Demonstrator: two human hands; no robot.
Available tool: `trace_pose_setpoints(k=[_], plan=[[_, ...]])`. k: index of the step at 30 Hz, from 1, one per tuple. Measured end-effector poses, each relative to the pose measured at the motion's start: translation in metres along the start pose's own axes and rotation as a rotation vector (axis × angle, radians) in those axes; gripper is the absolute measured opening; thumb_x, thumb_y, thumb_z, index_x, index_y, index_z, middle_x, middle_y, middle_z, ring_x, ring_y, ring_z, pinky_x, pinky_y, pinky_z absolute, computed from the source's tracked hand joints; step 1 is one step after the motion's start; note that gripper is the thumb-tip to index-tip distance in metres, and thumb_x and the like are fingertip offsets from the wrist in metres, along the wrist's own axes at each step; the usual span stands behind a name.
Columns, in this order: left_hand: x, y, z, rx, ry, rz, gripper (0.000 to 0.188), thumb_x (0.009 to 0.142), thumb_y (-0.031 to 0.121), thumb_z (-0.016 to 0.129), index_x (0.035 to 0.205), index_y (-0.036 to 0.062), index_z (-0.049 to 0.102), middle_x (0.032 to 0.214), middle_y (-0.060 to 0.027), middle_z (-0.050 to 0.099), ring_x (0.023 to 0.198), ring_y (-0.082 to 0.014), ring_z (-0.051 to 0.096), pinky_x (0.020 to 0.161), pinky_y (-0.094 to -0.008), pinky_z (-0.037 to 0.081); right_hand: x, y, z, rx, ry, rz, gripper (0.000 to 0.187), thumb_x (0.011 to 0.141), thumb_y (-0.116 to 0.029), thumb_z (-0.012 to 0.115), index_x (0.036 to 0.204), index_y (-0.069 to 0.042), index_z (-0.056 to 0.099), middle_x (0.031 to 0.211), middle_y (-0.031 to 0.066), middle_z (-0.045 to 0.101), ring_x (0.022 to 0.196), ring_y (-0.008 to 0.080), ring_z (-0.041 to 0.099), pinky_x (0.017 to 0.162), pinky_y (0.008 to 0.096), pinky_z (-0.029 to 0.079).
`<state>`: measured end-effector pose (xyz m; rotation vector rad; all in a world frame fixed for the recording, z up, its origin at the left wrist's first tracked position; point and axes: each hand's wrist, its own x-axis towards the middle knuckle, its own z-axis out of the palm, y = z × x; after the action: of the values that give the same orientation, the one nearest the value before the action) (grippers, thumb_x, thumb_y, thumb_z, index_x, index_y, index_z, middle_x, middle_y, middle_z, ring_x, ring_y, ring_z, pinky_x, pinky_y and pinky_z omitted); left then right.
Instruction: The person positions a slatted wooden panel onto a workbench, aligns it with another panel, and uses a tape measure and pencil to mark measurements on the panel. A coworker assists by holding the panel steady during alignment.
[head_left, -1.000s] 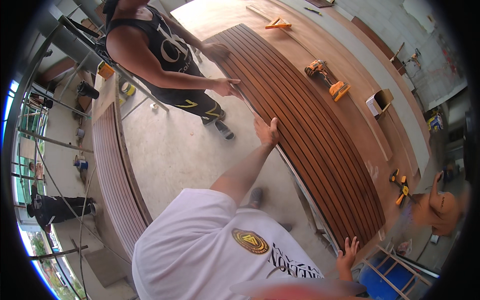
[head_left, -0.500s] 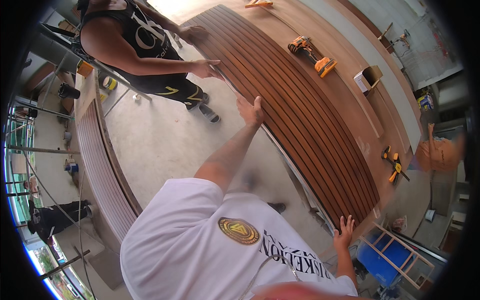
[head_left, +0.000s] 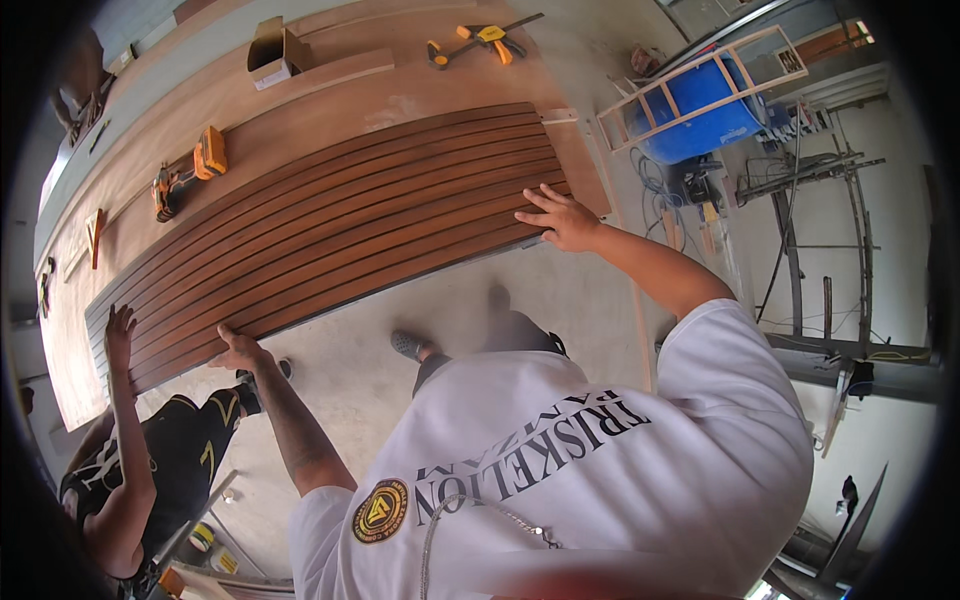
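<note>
A long brown slatted wooden panel (head_left: 350,220) with dark grooves lies on a broad wooden worktop (head_left: 400,108). My left hand (head_left: 240,350) is closed on its near edge, toward the left end, thumb on top and the other fingers partly hidden. At the right end, my right hand (head_left: 562,220) lies on the near corner with fingers spread. A co-worker's hand (head_left: 120,328) rests at the panel's left end; their other hand cannot be made out.
Beyond the panel lie an orange cordless drill (head_left: 190,172), an open cardboard box (head_left: 276,55) and a yellow-black bar clamp (head_left: 485,42). A blue drum (head_left: 700,115) with a wooden ladder-like frame (head_left: 690,95) is at right. The co-worker (head_left: 150,470) stands at left.
My view has turned, so the panel now runs across it instead of away from me. My hands remain at the near edge. A co-worker's hand has come up over the panel's end.
</note>
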<state>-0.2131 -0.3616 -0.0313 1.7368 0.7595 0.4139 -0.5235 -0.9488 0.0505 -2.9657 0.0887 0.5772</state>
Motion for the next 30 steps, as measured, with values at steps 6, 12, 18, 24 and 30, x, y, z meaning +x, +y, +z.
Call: trace_pose_setpoints(k=[6,12,18,24,30], plan=[[-0.059,0.024,0.007,0.651,0.185,0.435,0.104,0.092,0.046,0.077,0.163,-0.0021,0.018,0.155,-0.0322,0.04,0.141,-0.0452,0.044,0.113,-0.0563,0.041,0.003,0.005,0.005,-0.006,0.027,-0.049,0.072,0.092,-0.025,0.076,0.156,-0.038,0.047,0.173,0.0062,0.025,0.155,0.0427,0.028,0.117,0.051,0.044],[-0.279,0.066,0.081,0.497,-0.868,1.154,0.069,0.086,0.029,0.08,0.149,0.0157,0.055,0.158,-0.0183,0.043,0.15,-0.0401,0.035,0.122,-0.0537,0.03,0.002,0.01,0.01,-0.023,0.13,-0.137,0.071,0.089,-0.025,0.077,0.155,-0.036,0.051,0.17,0.0128,0.031,0.151,0.0492,0.034,0.115,0.0536,0.044],[-0.413,0.08,0.144,0.636,-1.426,1.49,0.084,0.08,0.039,0.084,0.151,0.008,0.052,0.167,-0.014,0.034,0.154,-0.0351,0.03,0.127,-0.0537,0.023,0.0,0.021,0.017,0.073,0.226,-0.209,0.065,0.089,-0.024,0.076,0.151,-0.028,0.057,0.166,0.0148,0.037,0.148,0.0511,0.036,0.117,0.0549,0.041],[-0.421,0.056,0.162,0.7,-1.353,1.526,0.092,0.075,0.041,0.086,0.153,0.0092,0.05,0.159,-0.012,0.047,0.149,-0.0342,0.04,0.124,-0.0533,0.029,-0.001,0.039,0.041,0.286,0.403,-0.304,0.051,0.091,-0.023,0.072,0.141,-0.016,0.065,0.162,0.0139,0.044,0.149,0.049,0.036,0.122,0.0546,0.035],[-0.423,0.051,0.163,0.779,-1.346,1.64,0.08,0.078,0.042,0.083,0.149,0.015,0.058,0.156,-0.0183,0.048,0.143,-0.0441,0.044,0.119,-0.0586,0.032,-0.012,0.049,0.059,0.39,0.532,-0.277,0.044,0.092,-0.022,0.072,0.135,-0.012,0.069,0.157,0.0105,0.052,0.151,0.0399,0.038,0.122,0.0528,0.035]])
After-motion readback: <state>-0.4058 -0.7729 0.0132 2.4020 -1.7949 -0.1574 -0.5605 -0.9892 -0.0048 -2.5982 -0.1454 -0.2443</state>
